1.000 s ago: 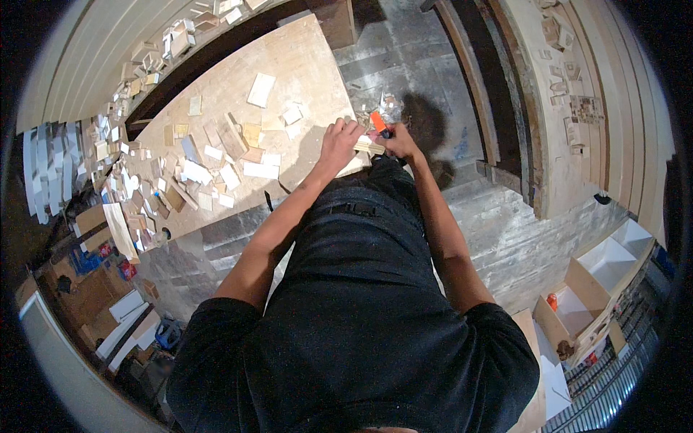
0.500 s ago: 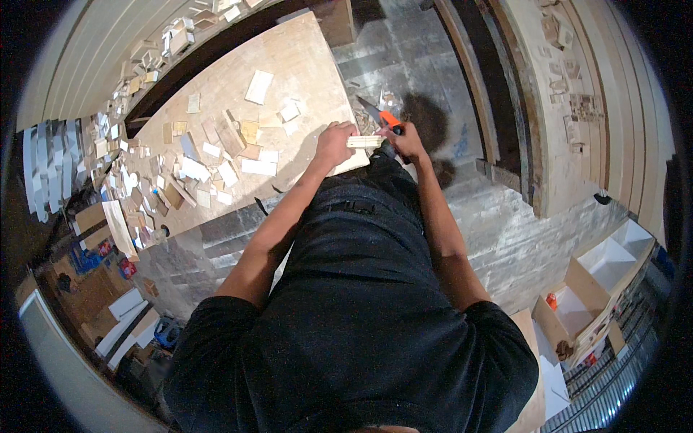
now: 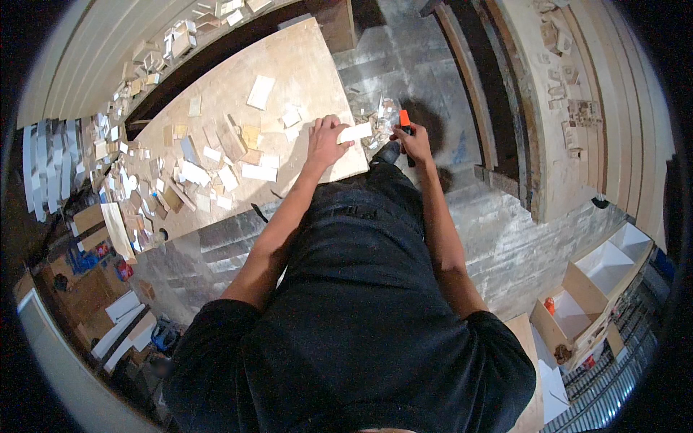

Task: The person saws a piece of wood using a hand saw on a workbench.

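Note:
My left hand [image 3: 328,141] grips a short pale wood strip [image 3: 356,133] at the right edge of the wooden table [image 3: 299,54], its fingers bent over one end. The strip's free end sticks out past the edge. Just to the right, my right hand [image 3: 414,138] is closed round the black grip of a handsaw [image 3: 404,117] with an orange part at the top. The saw is apart from the strip, and its blade is hard to make out from here.
Many wood offcuts [image 3: 193,172] and white scraps lie over the left of the table. Chips and debris [image 3: 381,115] litter the floor below its right edge. Open wooden boxes [image 3: 567,303] stand at lower right; a long bench [image 3: 538,108] with small wood parts runs along the right.
The saw has come away from the strip and turned in my right hand, so its blade no longer shows plainly. My left hand has shifted slightly left and tilted the strip.

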`<state>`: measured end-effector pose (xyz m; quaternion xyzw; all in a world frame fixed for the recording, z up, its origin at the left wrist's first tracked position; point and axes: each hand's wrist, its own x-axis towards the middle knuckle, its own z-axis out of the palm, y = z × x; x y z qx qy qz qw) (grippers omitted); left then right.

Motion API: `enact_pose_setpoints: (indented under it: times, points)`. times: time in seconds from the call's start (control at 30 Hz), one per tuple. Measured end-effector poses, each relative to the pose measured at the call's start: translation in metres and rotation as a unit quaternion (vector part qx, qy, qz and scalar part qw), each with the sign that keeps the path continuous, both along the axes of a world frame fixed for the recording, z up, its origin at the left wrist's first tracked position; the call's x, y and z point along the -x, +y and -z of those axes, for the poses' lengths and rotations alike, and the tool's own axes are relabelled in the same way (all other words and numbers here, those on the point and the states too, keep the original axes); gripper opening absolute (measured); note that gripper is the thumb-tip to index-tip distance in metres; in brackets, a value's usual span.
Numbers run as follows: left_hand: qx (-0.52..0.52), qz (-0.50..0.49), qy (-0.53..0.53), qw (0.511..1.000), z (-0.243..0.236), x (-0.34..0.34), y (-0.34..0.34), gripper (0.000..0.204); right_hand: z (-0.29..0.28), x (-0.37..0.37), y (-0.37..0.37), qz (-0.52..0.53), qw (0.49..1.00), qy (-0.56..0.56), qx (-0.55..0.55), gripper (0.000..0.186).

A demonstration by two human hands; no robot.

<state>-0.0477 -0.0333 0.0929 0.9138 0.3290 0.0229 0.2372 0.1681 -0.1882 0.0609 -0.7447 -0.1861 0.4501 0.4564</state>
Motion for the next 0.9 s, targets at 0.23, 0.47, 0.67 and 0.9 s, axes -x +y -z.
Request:
enact_pose_setpoints:
  times: [0.23,0.47,0.67,0.9]
  points:
    - [0.013,0.026,-0.061,0.998,0.008,0.016,0.009,0.047,-0.103,0.021,0.007,0.001,0.995,0.095,0.021,0.045]
    - [0.013,0.022,-0.135,0.99,0.02,0.015,0.005,0.041,-0.156,0.069,0.001,-0.014,0.999,0.032,-0.04,0.037]
    - [-0.057,0.027,-0.173,0.983,0.035,0.016,0.001,0.042,-0.161,0.089,0.002,0.024,0.997,0.058,-0.042,0.036]
    - [-0.084,0.045,-0.223,0.97,0.065,0.016,0.001,0.042,-0.169,0.107,0.011,0.03,0.997,0.07,-0.031,0.036]
